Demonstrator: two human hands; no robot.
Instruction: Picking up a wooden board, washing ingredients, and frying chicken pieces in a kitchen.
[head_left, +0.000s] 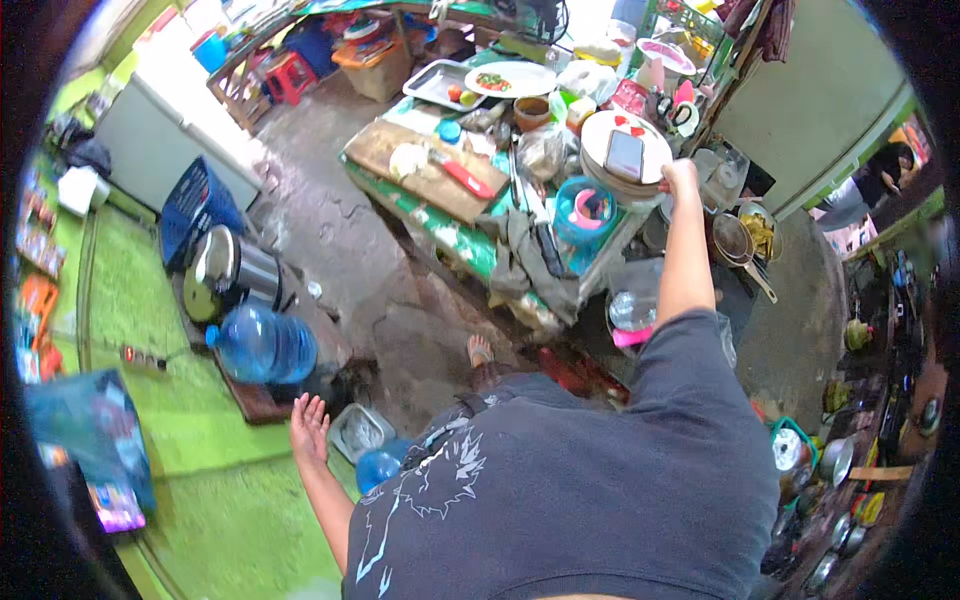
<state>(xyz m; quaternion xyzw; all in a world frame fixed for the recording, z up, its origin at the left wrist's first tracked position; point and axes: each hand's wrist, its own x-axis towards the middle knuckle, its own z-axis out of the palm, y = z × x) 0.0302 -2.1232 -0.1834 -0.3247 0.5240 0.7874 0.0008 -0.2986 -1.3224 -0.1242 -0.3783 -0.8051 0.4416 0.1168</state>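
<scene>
My right hand (679, 180) is at the right edge of a round white lid (600, 139) on a round container; its fingers touch the rim, but whether they grip it is unclear. A smartphone (625, 155) and red pieces lie on the lid. My left hand (310, 427) is held out empty with its fingers apart, near a large blue water bottle (270, 345). On the table, a wooden cutting board (375, 150) bears a red-handled knife (466, 178) and a pale peeled item (408, 160). Beside the board are a grey cloth (517, 255) and a blue plastic container (585, 214).
A white oval plate (517, 75) with chopped vegetables and a metal tray (431, 84) stand at the table's back. Pans (731, 236) are to the right. A metal rice cooker (244, 270) stands at the left. Another person (892, 169) shows at the far right.
</scene>
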